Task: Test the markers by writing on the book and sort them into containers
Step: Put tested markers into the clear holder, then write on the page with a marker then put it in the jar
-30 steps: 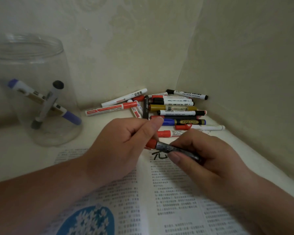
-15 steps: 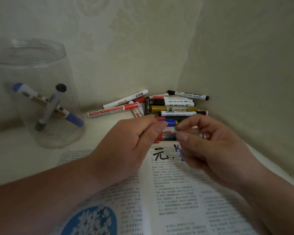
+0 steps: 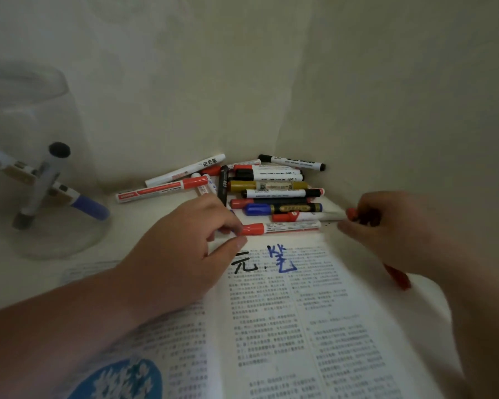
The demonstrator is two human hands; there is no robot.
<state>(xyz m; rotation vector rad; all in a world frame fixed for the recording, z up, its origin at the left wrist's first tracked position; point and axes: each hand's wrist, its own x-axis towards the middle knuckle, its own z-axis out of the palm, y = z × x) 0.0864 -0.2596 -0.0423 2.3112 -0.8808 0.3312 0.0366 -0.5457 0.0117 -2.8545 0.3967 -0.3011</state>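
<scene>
An open book (image 3: 285, 318) lies in front of me, with a black character and a blue one handwritten at the top of its right page. Beyond it, a pile of markers (image 3: 271, 187) fills the corner. My left hand (image 3: 185, 249) pinches the red cap of a white marker (image 3: 288, 227) lying at the pile's front edge. Off the book's right edge, my right hand (image 3: 401, 231) grips a red-ended marker (image 3: 350, 213); most of its barrel is hidden in the fist. A clear jar (image 3: 26, 110) stands at the left.
Two markers lean crossed inside the jar, one with a purple cap (image 3: 90, 207), one with a black end (image 3: 58, 149). Walls meet in the corner just behind the pile and run close along the right side.
Both hands held one marker together over the book. They have parted: my right hand carried that marker to the right, and my left hand went to the red-capped marker at the pile's front.
</scene>
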